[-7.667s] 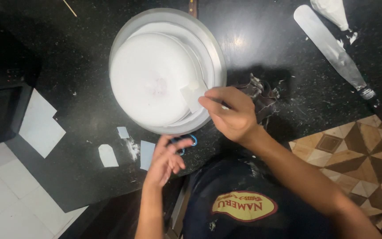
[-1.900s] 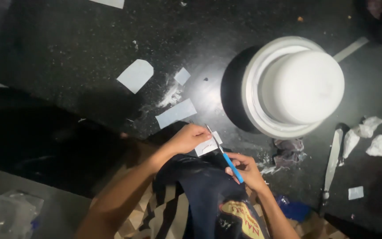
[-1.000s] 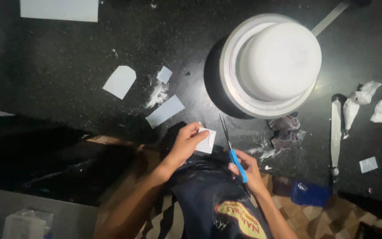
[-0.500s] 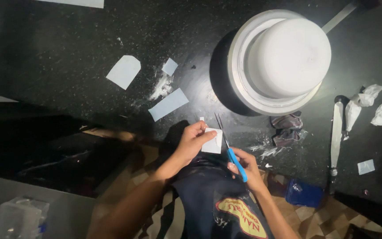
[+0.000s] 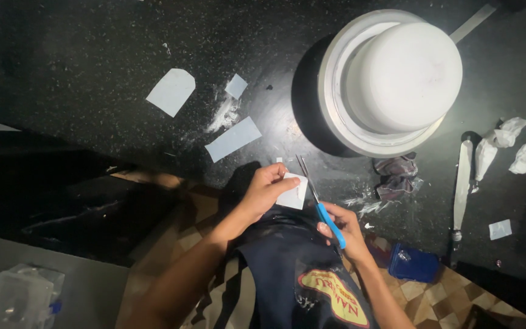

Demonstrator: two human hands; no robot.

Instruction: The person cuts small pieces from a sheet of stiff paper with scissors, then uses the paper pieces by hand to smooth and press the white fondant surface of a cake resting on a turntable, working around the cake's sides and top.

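My left hand [image 5: 266, 189] pinches a small white paper piece [image 5: 293, 192] at the near edge of the black counter [image 5: 92, 61]. My right hand [image 5: 343, 226] grips blue-handled scissors [image 5: 318, 204], whose blades run up along the right side of the paper. A white frosted cake [image 5: 404, 76] sits on a round white turntable [image 5: 336, 122] at the upper right, apart from both hands.
Cut paper scraps [image 5: 171, 91], [image 5: 233, 139], [image 5: 236, 86] lie left of the cake. A crumpled cloth [image 5: 395, 176], a long spatula [image 5: 459, 195], white piping bags [image 5: 503, 146], a blue box [image 5: 414, 262] and a clear plastic container [image 5: 22, 295] are around.
The view has drifted slightly. My hands stay at the counter edge, the scissors working along the paper piece held in my left hand.
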